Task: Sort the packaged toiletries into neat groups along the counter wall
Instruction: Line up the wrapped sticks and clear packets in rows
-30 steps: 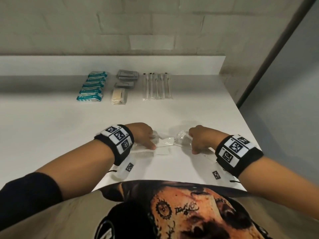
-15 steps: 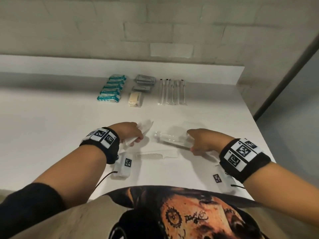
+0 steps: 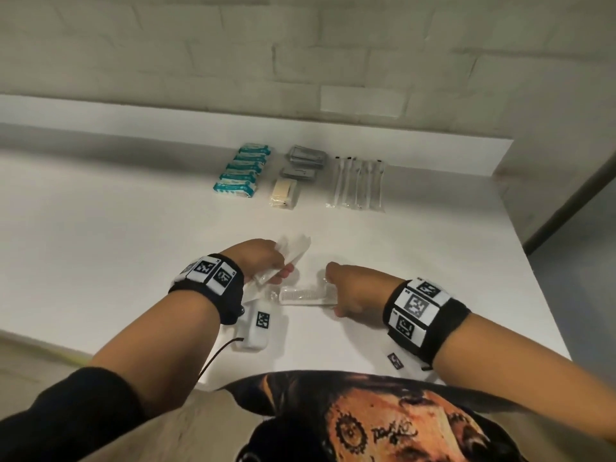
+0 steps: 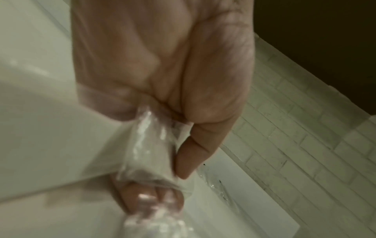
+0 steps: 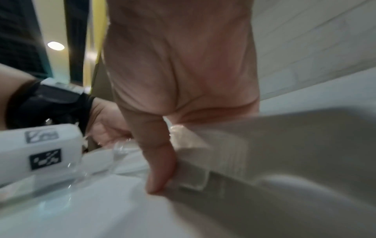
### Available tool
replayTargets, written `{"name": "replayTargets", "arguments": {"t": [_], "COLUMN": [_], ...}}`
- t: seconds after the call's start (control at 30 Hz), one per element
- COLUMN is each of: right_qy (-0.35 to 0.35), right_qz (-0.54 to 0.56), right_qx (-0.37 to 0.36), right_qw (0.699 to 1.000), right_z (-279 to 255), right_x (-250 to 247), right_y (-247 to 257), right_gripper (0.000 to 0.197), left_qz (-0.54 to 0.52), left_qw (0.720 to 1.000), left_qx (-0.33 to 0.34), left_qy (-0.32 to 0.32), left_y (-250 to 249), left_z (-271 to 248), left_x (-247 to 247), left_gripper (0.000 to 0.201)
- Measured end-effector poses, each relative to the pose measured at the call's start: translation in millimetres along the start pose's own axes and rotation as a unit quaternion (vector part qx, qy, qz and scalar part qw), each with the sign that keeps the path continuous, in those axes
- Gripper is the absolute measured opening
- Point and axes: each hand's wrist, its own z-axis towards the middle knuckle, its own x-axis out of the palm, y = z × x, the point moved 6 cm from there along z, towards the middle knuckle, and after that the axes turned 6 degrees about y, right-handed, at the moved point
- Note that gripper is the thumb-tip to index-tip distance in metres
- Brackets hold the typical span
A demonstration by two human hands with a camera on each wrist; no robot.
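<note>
**We gather the last loose packets at the near edge of the counter**

Our left hand (image 3: 263, 261) has its fingers curled round a clear-wrapped white packet (image 3: 293, 250), lifted just off the counter (image 3: 100, 245); our right hand (image 3: 353, 291) pinches the end of a wrapped comb (image 3: 306, 296), thumb pressed on it, the comb lying flat between the two hands. Along the back wall three groups already stand in order: the teal packets (image 3: 241, 170), the grey sachets (image 3: 305, 160) with a cream bar (image 3: 283, 193) in front of them, and the wrapped toothbrushes (image 3: 358, 183). We judge the sorting nearly done. The next move calls for carrying both packets forward and laying them as new groups beside the rows, without crumpling the slippery film.
</note>
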Motion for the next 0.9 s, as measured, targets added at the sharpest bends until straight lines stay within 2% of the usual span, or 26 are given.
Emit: {"name": "replayTargets", "arguments": {"t": [0.07, 0.13, 0.23, 0.3, 0.37, 0.4, 0.43, 0.5, 0.53, 0.6, 0.67, 0.73, 0.8, 0.9], "right_qy": [-0.007, -0.027, -0.082, -0.097, -0.082, -0.107, -0.151, -0.257, -0.284, -0.291, -0.303, -0.331, -0.368, -0.423], "right_qz": [0.015, 0.046, 0.100, 0.121, 0.106, 0.110, 0.156, 0.321, 0.403, 0.508, 0.532, 0.515, 0.483, 0.367], "right_qx": [0.014, 0.062, 0.142, 0.182, 0.213, 0.222, 0.219, 0.157, 0.107, 0.037, 0.019, 0.036, 0.048, 0.037], "right_qw": [1.000, 0.997, 0.981, 0.971, 0.968, 0.963, 0.951, 0.898, 0.863, 0.810, 0.790, 0.790, 0.793, 0.828], "right_z": [-3.6, -9.0, -24.1, -29.3, -24.4, -23.5, -23.4, -27.1, -28.1, -31.6, -33.7, -36.1, -41.0, -43.0], "right_x": [-5.9, -19.8, -49.3, -55.9, -51.8, -54.4, -59.6, -77.0, -83.9, -94.0, -104.5, -118.7, -135.0, -156.1], "right_y": [-22.7, -57.6, -115.2, -146.2, -164.4, -174.2, -179.0, -186.0, -184.3, -181.1, -187.9, -204.0, -220.0, -234.9], "right_gripper": [0.038, 0.035, 0.041, 0.040, 0.042, 0.045, 0.047, 0.048, 0.045, 0.033, 0.022, 0.013, 0.011, 0.006], "left_qz": [-0.027, -0.039, -0.092, -0.161, -0.189, -0.190, -0.191, -0.182, -0.178, -0.161, -0.125, -0.062, 0.018, 0.088], "left_qw": [0.999, 0.998, 0.991, 0.976, 0.965, 0.962, 0.958, 0.949, 0.945, 0.943, 0.955, 0.973, 0.983, 0.981], "left_qx": [0.014, 0.040, 0.099, 0.138, 0.162, 0.168, 0.173, 0.182, 0.179, 0.162, 0.149, 0.154, 0.158, 0.165], "left_qy": [-0.010, -0.008, 0.006, 0.041, 0.084, 0.104, 0.126, 0.181, 0.208, 0.243, 0.225, 0.161, 0.088, 0.048], "left_y": [1.6, -2.7, -30.3, -55.1, -76.8, -88.7, -98.5, -117.9, -123.4, -133.8, -143.9, -157.5, -172.9, -204.1], "left_z": [1.9, 6.3, 12.1, 19.2, 26.1, 31.5, 33.9, 39.0, 42.6, 51.2, 63.2, 73.9, 82.4, 98.8], "left_x": [-2.2, 1.6, 25.8, 51.9, 77.2, 91.0, 103.1, 128.6, 139.7, 160.9, 174.3, 177.0, 173.3, 172.4], "left_gripper": [0.020, 0.020, 0.018, 0.014, 0.020, 0.023, 0.024, 0.024, 0.024, 0.026, 0.027, 0.028, 0.032, 0.034]}}
